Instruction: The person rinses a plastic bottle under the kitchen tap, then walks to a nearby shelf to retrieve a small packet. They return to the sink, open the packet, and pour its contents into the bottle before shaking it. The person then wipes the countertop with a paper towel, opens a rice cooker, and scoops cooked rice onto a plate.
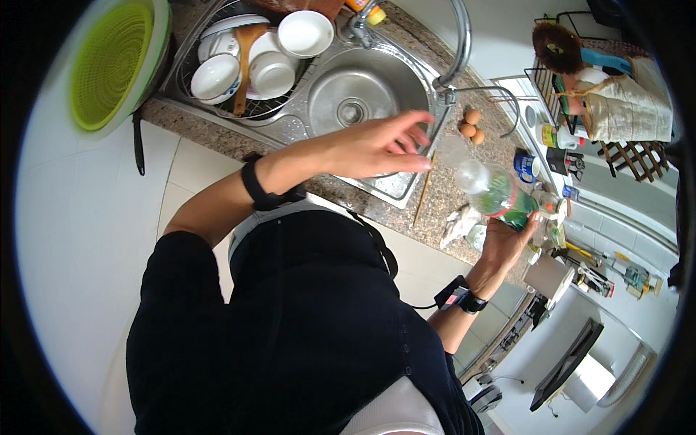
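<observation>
My left hand (383,145) is over the right side of the stainless steel sink (353,100), fingers apart and holding nothing. At the right, my right hand (505,239) grips the lower end of a green see-through bottle (497,193) with a red band. The bottle's clear, rounded end is tilted toward the sink and looks blurred. A translucent round piece (451,150) is between this end and my left hand. Three brown eggs (472,128) sit together on the granite counter beyond. A thin wooden stick (424,190) lies along the sink's right edge.
Left of the sink, a wire dish rack (182,81) holds white bowls (305,33) and a wooden spatula (247,60). A green colander (111,68) stands farther left. The curved faucet (461,43) rises behind the basin. A blue mug (526,166) and crumpled white plastic (461,225) are near the bottle.
</observation>
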{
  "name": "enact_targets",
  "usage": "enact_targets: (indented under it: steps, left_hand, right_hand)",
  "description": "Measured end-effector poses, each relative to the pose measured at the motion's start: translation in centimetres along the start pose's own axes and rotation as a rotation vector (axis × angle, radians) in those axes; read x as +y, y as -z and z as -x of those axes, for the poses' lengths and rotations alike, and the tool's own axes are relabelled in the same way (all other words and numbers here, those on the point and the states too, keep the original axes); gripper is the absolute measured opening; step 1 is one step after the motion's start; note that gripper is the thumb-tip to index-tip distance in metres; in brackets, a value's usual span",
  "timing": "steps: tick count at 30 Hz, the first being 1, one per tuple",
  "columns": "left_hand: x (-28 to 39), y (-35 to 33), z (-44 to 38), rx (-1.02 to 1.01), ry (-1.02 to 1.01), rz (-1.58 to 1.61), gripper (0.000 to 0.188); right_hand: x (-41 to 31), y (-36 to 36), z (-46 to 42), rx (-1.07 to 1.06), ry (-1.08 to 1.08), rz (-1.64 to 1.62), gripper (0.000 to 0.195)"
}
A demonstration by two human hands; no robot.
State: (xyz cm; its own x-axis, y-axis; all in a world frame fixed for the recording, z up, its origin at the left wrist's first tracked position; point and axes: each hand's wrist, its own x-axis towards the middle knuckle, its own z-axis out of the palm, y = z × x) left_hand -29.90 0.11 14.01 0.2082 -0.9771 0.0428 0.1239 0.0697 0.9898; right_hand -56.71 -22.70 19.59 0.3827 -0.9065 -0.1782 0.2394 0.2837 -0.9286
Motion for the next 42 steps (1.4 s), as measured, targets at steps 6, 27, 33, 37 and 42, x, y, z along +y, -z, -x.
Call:
enact_targets:
  steps: [6, 27, 33, 37, 42]
  left_hand:
    - [2.6, -1.8, -0.7, 0.201, -0.035, -0.065, 0.043]
    - [1.0, -4.7, -1.2, 0.509, -0.196, -0.424, 0.023]
    - [2.3, -3.8, -2.7, 0.464, -0.650, -0.736, 0.052]
    - [0.3, -3.1, -2.4, 0.320, -0.633, -0.700, 0.043]
    - [-0.7, -2.7, -4.0, 0.325, 0.045, -0.240, 0.067]
  right_hand:
    - [1.5, -1.2, 0.2, 0.072, 0.081, 0.038, 0.057]
    - [0.3, -3.2, 2.6, -0.010, 0.489, 0.274, 0.056]
    - [-0.3, -1.7, 1.6, 0.021, 0.145, 0.100, 0.040]
    - [1.2, -1.9, 1.4, 0.020, 0.088, 0.066, 0.034]
    - [2.9, -4.0, 3.9, -0.036, 0.411, 0.211, 0.066]
